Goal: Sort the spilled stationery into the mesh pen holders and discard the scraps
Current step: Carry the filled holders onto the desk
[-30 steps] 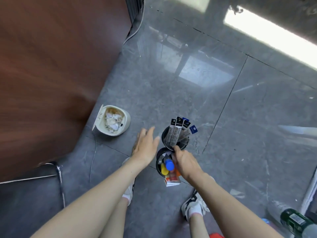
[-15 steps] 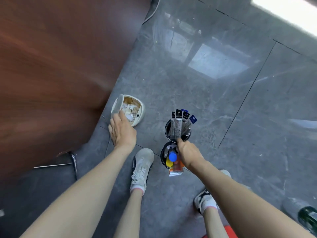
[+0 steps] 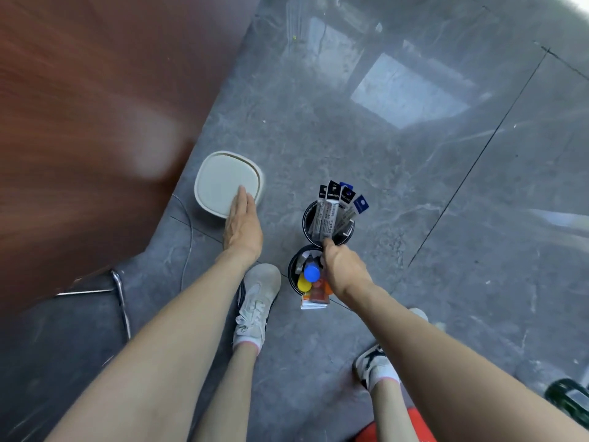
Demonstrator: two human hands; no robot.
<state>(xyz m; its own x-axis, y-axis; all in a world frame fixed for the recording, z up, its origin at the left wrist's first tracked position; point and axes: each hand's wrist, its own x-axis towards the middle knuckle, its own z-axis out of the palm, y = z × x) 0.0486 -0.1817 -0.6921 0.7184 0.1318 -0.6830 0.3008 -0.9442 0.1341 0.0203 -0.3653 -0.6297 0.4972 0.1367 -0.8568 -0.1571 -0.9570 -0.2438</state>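
Lid (image 3: pixel 223 183) now closed under flat left hand (image 3: pixel 242 224); right hand (image 3: pixel 342 269) grips two mesh holders (image 3: pixel 350 231).

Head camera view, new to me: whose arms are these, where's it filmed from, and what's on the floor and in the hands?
No machine here: these are a person's bare arms, filmed by one wide-angle camera on their head, looking down past their shoes. The left hand lies flat on the closed lid of the white bin on the grey floor. The right hand is curled at the rims of two black mesh holders: the far holder has packaged pens, the near holder colour-capped items. What it grips is hidden.
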